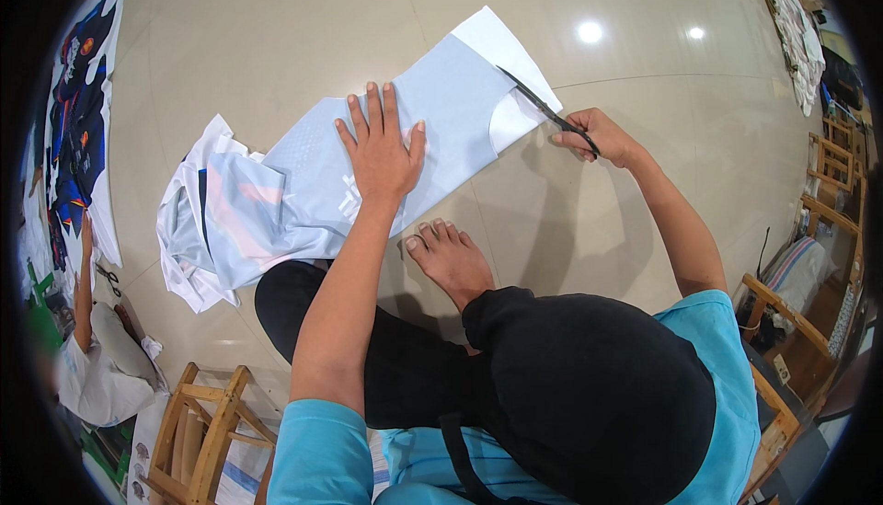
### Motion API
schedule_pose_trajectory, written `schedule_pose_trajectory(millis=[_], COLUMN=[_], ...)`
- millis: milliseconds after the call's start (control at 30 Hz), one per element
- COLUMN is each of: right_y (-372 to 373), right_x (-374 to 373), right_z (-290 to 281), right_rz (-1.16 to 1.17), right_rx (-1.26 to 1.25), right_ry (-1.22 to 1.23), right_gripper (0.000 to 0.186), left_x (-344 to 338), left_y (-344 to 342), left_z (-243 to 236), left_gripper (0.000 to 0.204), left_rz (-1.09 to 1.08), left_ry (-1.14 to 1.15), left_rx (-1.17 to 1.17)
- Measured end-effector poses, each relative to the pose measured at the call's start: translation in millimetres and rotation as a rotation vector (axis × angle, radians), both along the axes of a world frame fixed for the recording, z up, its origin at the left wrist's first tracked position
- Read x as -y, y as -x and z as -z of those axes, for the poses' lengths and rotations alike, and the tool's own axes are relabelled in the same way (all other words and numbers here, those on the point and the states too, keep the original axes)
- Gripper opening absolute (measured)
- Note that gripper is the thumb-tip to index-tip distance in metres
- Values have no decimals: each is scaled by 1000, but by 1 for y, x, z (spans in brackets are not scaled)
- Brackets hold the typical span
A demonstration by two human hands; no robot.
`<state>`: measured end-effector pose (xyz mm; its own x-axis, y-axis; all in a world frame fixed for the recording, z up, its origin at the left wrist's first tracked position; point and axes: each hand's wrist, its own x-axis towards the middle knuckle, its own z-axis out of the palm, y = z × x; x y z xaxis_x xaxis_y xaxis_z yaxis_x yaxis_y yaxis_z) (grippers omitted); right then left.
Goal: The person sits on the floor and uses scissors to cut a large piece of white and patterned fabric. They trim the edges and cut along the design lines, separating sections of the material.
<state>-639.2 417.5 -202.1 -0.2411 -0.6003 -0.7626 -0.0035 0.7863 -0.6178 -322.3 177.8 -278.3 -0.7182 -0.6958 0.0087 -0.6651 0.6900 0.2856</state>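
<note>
A long piece of pale blue and white fabric (441, 91) lies spread on the tiled floor, its left end bunched up in folds. My left hand (381, 151) rests flat on the middle of it, fingers spread. Black scissors (544, 106) are in my right hand (596, 137), which is closed round the handles at the fabric's right end. Their blades reach over the white edge, beside a curved white area (515, 123). Whether the blades are parted is hard to see.
My bare foot (452, 261) stands just below the fabric. At the far left, another person's arm (84, 275) reaches to dark printed fabric (83, 128), with a second pair of scissors (108, 279) nearby. Wooden frames (207, 422) stand at lower left and along the right (832, 220).
</note>
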Motion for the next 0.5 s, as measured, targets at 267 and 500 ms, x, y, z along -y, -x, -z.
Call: schedule_pose_trajectory(millis=[267,500], right_y=[2,5], right_x=[0,-5], right_z=[2,2], right_rz=[-27,-24], right_rx=[-62,-62], right_ry=[16,1], right_gripper=[39,41], left_x=[1,2], left_y=[-1,3], left_z=[2,2], left_gripper=[83,86], left_rz=[4,-1], left_ry=[-2,-54], left_rx=[0,-46])
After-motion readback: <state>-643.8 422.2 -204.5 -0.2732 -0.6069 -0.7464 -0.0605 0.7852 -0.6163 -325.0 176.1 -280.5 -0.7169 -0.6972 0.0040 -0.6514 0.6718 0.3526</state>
